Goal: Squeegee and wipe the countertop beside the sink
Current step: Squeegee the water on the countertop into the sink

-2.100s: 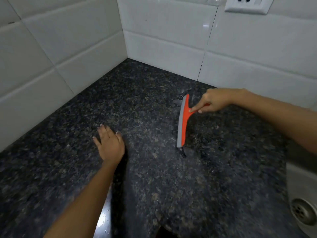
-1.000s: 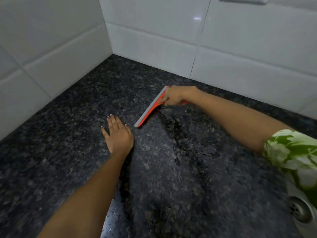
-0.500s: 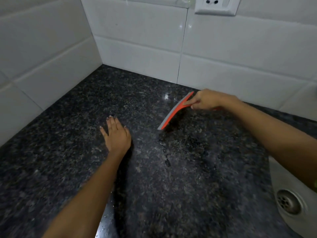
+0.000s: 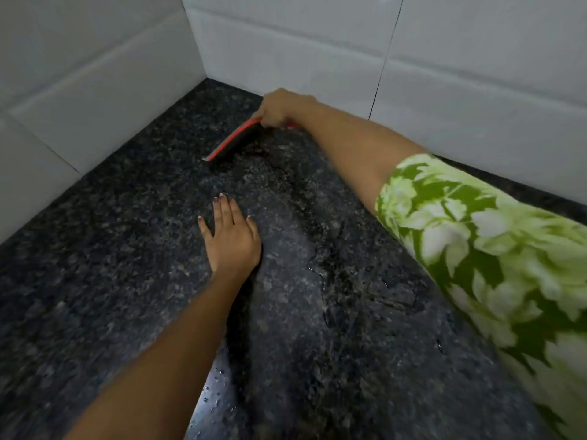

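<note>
Reaching farther into the tiled corner, right hand now grips the squeegee on the wet worktop, left hand flat; a tilted blade could leave streaks

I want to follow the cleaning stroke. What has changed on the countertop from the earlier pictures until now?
The right hand has carried the red squeegee from mid-counter back toward the tiled wall corner, turning its blade slantwise. A wet streak now trails behind it on the countertop. The grip on the squeegee is unchanged, and the left hand stays flat on the counter.
</note>
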